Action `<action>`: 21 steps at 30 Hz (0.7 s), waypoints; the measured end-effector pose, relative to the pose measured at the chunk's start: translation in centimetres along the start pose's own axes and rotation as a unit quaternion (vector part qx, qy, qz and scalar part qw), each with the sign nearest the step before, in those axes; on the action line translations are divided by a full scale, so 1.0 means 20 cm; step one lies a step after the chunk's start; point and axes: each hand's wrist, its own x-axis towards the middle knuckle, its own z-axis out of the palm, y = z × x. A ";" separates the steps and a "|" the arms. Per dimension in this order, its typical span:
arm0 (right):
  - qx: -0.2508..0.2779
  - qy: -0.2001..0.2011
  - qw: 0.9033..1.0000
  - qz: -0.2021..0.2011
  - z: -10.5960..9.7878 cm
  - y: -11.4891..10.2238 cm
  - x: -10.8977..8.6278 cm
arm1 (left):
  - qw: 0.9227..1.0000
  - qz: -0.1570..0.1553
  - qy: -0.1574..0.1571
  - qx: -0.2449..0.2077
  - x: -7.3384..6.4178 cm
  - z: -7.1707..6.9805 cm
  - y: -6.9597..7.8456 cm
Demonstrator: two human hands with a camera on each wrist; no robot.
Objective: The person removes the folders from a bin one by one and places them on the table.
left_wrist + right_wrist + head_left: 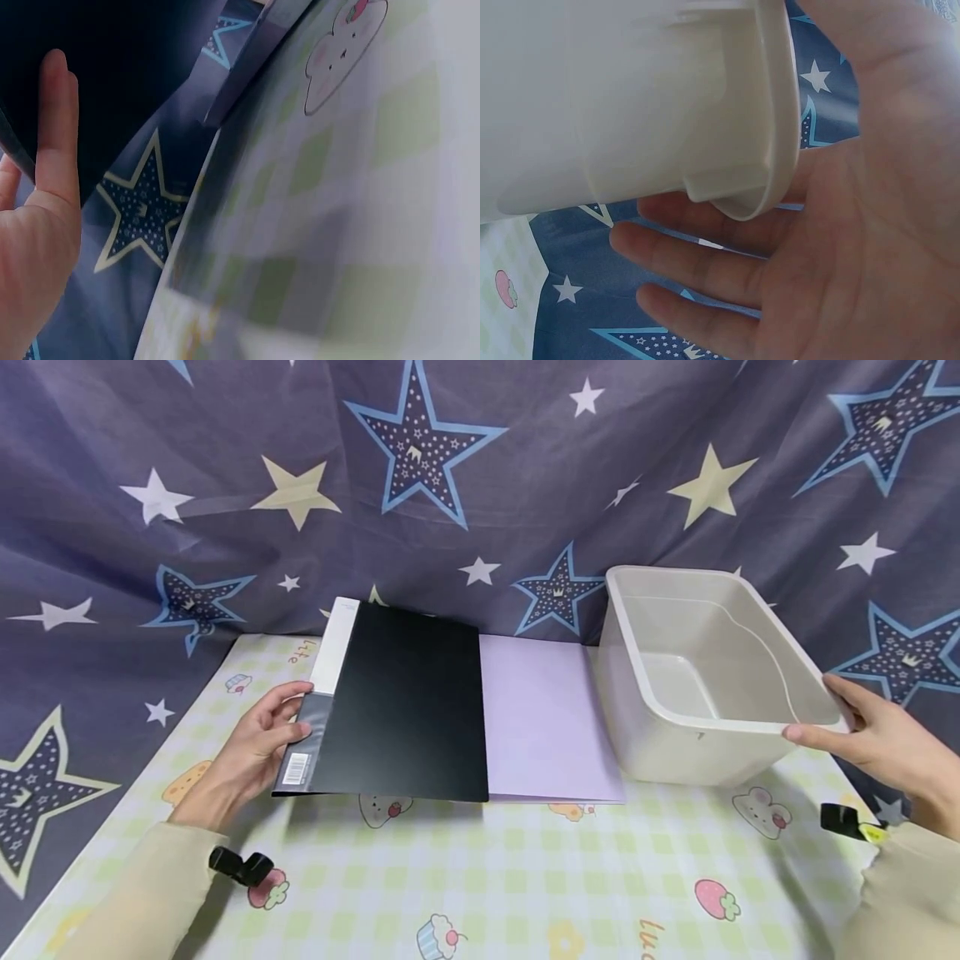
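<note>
My left hand (pixel 258 747) pinches a black folder (pixel 412 702) at its spine, thumb on the front and fingers behind. The spine has a white strip on top and a barcode label lower down. In the left wrist view, fingers (pixel 58 127) lie against the dark cover. A lilac folder (pixel 543 718) shows to the right of the black one, its left side hidden behind it. At the right stands a white plastic bin (pixel 686 747), its inside visible. My right hand (pixel 888 739) grips the bin's right rim, thumb on top and other fingers outside, below the lip (pixel 780 112).
A checked cloth with cartoon prints covers the table (pixel 525 868). Behind it hangs a dark blue curtain (pixel 480 460) with stars, close to the bin and the folders. Both wrists wear black straps (pixel 240 864).
</note>
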 end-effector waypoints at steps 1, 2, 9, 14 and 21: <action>0.000 -0.001 1.000 0.001 0.00 0.00 0.00 | 1.000 0.002 -0.001 -0.002 -0.01 -0.01 0.00; 0.000 -0.001 1.000 0.001 0.00 0.00 0.00 | 1.000 0.005 -0.002 -0.005 -0.01 -0.02 0.01; -0.005 0.002 1.000 -0.002 0.00 0.00 0.00 | 0.999 0.005 -0.014 -0.031 -0.05 -0.09 0.01; -0.003 0.000 1.000 -0.007 -0.01 0.00 -0.01 | 0.999 -0.002 -0.005 -0.033 -0.07 -0.14 0.02; -0.004 -0.004 1.000 -0.006 -0.01 0.00 0.00 | 0.999 -0.001 -0.004 -0.050 -0.08 -0.19 0.04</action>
